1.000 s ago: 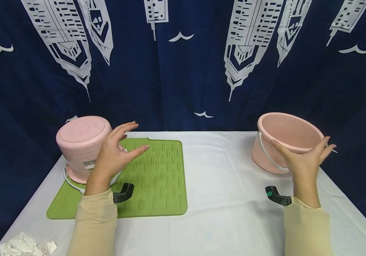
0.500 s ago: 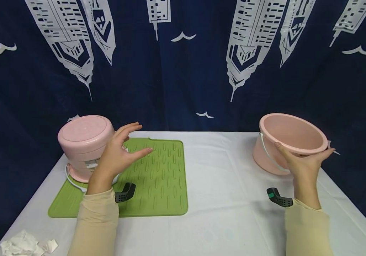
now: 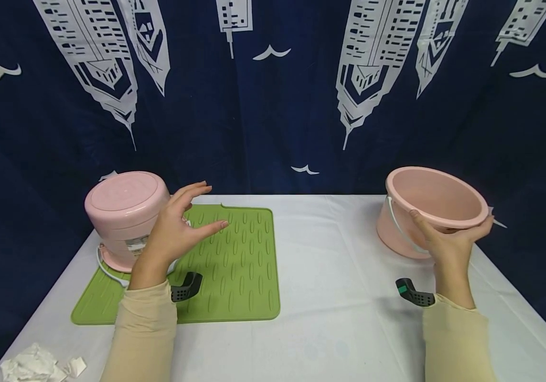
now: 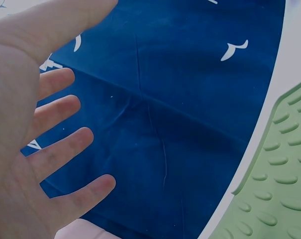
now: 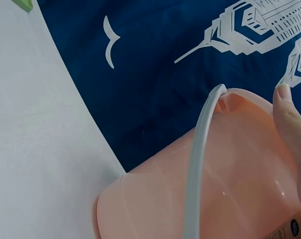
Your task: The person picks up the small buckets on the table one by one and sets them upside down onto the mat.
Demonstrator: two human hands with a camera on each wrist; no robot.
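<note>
In the head view a pink bucket (image 3: 127, 228) stands upside down on a green mat (image 3: 234, 265), its base up and its white handle hanging low. My left hand (image 3: 172, 228) is in front of its right side, thumb and fingers spread apart with nothing between them. A second pink bucket (image 3: 397, 228) stands mouth up at the right of the table, leaning slightly. Just under its rim, my right hand (image 3: 454, 249) holds the near right side, thumb on the wall and fingers round to the right. The right wrist view shows its pale handle (image 5: 196, 164) hanging down.
Crumpled white tissue (image 3: 34, 363) lies at the front left corner of the white-covered table (image 3: 330, 297). Behind the table hangs a dark blue curtain (image 3: 263, 122) with white building prints. Each wrist carries a black camera mount.
The fingers of my right hand have moved from sticking out past the rim to lying against the bucket's right side. My left hand and the upturned bucket have hardly moved.
</note>
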